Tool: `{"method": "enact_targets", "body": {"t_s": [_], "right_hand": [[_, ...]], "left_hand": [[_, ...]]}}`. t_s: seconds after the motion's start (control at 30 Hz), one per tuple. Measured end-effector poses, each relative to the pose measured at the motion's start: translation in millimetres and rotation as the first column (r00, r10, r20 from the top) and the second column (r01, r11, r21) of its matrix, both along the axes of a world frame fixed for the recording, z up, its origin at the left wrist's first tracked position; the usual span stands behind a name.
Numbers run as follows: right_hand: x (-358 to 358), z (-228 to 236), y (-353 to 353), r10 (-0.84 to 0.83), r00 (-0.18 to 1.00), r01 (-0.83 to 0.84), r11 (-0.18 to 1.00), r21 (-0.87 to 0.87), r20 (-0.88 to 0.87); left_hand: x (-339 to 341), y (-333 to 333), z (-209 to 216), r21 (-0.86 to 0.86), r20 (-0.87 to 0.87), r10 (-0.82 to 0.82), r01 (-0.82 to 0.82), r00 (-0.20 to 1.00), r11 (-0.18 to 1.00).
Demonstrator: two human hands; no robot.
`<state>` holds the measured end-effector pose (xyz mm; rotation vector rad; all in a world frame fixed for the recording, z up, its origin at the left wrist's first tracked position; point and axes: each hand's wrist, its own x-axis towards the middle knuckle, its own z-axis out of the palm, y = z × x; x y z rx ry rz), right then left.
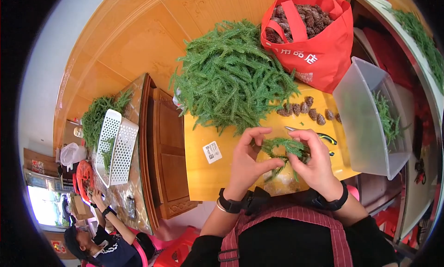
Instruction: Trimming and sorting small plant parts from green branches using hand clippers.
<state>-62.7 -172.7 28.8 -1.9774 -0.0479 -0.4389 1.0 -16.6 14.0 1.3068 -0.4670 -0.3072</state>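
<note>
Pinching a green sprig [283, 149] between both hands' fingers [270, 164], seemingly above the yellow table [199, 172]

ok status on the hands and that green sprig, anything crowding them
Left hand and right hand both pinching the green sprig over the yellow table. Scissors lie just behind; big green pile and pine cones further back, not touching.

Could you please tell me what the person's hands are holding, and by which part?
Both the left hand and right hand pinch a small green sprig, one at each end.
</note>
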Motion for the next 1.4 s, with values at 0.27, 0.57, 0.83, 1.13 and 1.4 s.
{"method": "enact_targets", "body": {"t_s": [0.27, 0.57, 0.83, 1.13, 1.4], "right_hand": [[-0.6, -0.5, -0.6, -0.022, 0.999, 0.022, 1.000, -0.007, 0.038], [1.0, -2.8, -1.3, 0.002, 1.000, -0.002, 0.992, 0.124, 0.003], [-3.2, -6.5, 2.6, 0.000, 1.000, -0.004, 0.981, 0.192, 0.016], [-5.9, -17.1, -2.7, -0.083, 0.995, 0.073, 0.985, 0.154, 0.058], [-6.9, -8.6, 1.3, 0.007, 0.995, -0.026, 0.981, 0.193, 0.095]], "left_hand": [[-2.7, -3.7, 1.2, 0.065, 0.068, 0.116, -0.121, 0.991, 0.991], [-5.5, -3.5, 4.5, 0.089, -0.052, 0.170, -0.165, 0.984, 0.982], [-5.4, 0.6, -11.1, 0.066, -0.186, 0.189, -0.180, 0.964, 0.981], [-13.1, -4.7, 8.9, 0.263, 0.422, 0.039, -0.163, 0.906, 0.951], [-12.2, -9.0, -12.6, 0.026, 0.412, 0.199, -0.229, 0.889, 0.973]]}}
